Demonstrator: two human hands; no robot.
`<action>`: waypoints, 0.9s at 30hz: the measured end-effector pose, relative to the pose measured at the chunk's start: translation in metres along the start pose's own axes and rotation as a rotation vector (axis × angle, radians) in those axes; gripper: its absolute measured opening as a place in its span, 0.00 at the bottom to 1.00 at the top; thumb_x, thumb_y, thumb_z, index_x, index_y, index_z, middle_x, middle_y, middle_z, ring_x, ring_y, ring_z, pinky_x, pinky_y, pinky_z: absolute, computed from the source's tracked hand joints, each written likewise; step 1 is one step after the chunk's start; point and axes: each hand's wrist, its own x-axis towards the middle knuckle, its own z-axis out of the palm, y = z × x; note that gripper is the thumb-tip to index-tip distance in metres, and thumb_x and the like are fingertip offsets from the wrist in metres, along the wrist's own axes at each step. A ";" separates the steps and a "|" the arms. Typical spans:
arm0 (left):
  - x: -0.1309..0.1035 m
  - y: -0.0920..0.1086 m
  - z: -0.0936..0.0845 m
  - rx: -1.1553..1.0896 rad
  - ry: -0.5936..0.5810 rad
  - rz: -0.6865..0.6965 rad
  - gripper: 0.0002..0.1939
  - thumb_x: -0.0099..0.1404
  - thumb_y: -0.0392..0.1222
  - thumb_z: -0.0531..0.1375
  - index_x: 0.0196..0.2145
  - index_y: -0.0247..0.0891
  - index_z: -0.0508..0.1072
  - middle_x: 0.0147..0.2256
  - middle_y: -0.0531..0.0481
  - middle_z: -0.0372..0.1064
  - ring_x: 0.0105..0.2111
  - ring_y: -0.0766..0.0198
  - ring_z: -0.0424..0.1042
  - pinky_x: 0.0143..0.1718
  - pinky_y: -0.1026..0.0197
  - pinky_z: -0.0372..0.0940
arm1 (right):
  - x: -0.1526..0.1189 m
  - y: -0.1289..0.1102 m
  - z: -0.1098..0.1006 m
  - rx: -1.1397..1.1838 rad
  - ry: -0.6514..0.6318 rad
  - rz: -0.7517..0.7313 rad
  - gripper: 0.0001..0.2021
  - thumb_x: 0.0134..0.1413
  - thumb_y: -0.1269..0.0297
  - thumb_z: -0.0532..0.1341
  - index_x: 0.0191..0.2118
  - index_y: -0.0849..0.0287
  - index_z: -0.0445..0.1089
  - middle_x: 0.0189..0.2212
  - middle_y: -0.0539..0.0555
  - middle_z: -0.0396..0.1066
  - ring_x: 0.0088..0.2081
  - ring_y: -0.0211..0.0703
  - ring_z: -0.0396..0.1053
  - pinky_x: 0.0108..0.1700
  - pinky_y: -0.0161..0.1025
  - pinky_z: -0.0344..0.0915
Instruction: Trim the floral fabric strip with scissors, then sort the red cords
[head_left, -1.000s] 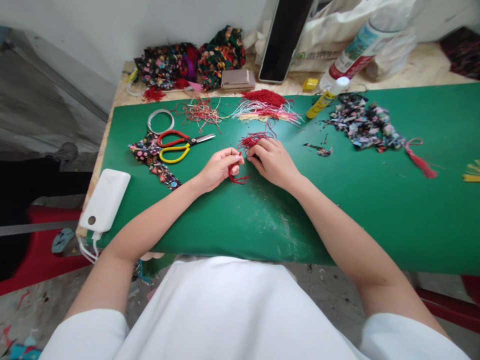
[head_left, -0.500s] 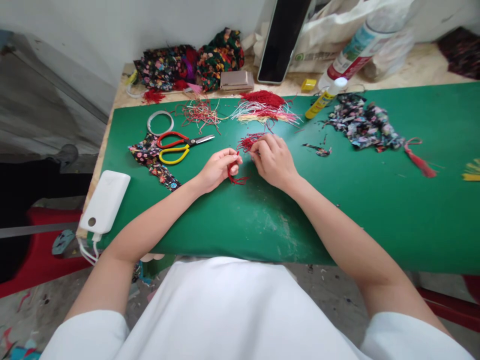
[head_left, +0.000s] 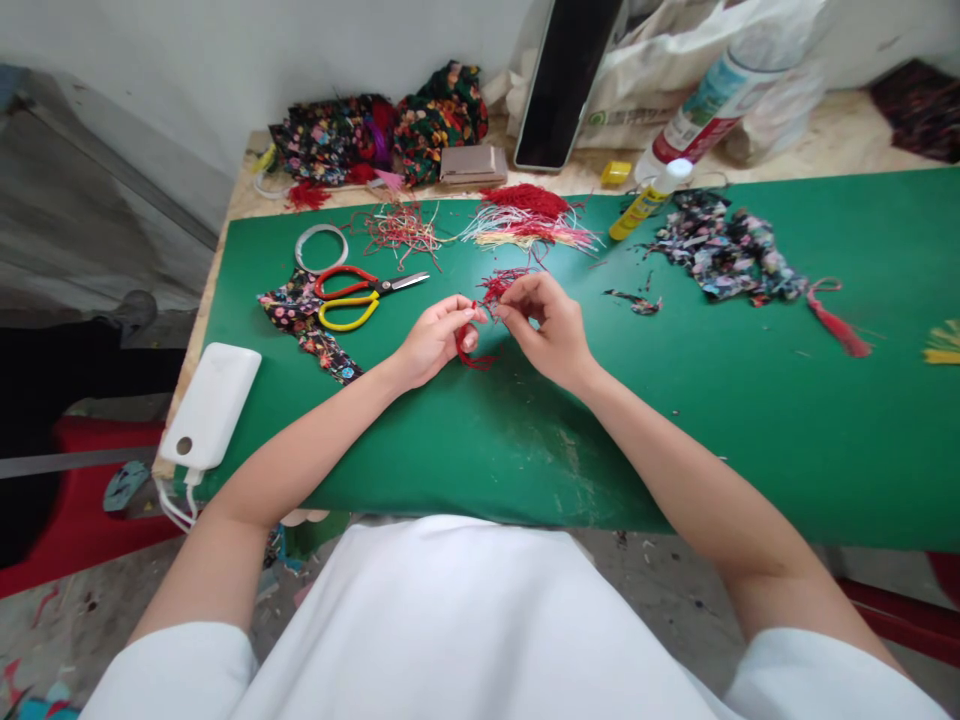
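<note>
Red threads (head_left: 475,360) hang from my left hand (head_left: 441,338), whose thumb and fingers are pinched on them above the green mat (head_left: 495,440). Close on its right, my right hand (head_left: 549,328) has thumb and forefinger pressed together near the left fingertips; whatever lies between them is too small to make out. Just beyond the hands sits a small bundle of red and dark threads (head_left: 504,284), partly covered by the right fingers. Farther back lies a larger pile of red, white and yellow threads (head_left: 529,215).
Scissors (head_left: 352,294), floral cloth (head_left: 322,340) and a grey ring (head_left: 300,244) lie left, near a white power bank (head_left: 214,405). A phone (head_left: 562,90), glue stick (head_left: 649,202) and bottle (head_left: 705,115) stand behind. Cloth scraps (head_left: 727,245) and a red tassel (head_left: 840,322) lie right.
My right hand has shifted slightly toward me and to the left, its fingertips now nearer my left ones. More of the small thread bundle shows. My left hand has hardly moved.
</note>
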 end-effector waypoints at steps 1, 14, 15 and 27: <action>0.000 0.000 0.000 0.011 -0.006 0.003 0.11 0.70 0.28 0.53 0.30 0.37 0.63 0.28 0.56 0.70 0.18 0.76 0.62 0.26 0.67 0.59 | 0.000 -0.001 0.001 0.034 0.006 0.022 0.12 0.62 0.51 0.64 0.37 0.52 0.65 0.32 0.50 0.72 0.27 0.39 0.65 0.31 0.41 0.65; 0.005 -0.008 -0.006 0.089 -0.069 -0.024 0.09 0.70 0.31 0.57 0.31 0.37 0.62 0.25 0.56 0.72 0.25 0.73 0.74 0.35 0.67 0.67 | -0.001 0.000 0.005 0.268 -0.034 0.161 0.17 0.52 0.49 0.72 0.41 0.53 0.71 0.32 0.50 0.73 0.29 0.39 0.67 0.32 0.39 0.68; 0.005 -0.008 -0.006 0.089 -0.065 -0.019 0.09 0.70 0.31 0.56 0.31 0.37 0.62 0.26 0.56 0.72 0.25 0.72 0.74 0.35 0.67 0.67 | -0.001 0.000 0.005 0.279 -0.028 0.168 0.16 0.52 0.50 0.72 0.40 0.54 0.72 0.32 0.50 0.73 0.29 0.39 0.67 0.32 0.39 0.68; 0.006 -0.010 -0.009 0.092 -0.070 -0.011 0.09 0.69 0.32 0.58 0.32 0.37 0.61 0.27 0.55 0.74 0.25 0.72 0.75 0.35 0.66 0.68 | 0.002 -0.002 0.004 0.341 0.005 0.231 0.14 0.52 0.51 0.71 0.31 0.55 0.72 0.29 0.50 0.73 0.31 0.40 0.69 0.35 0.40 0.70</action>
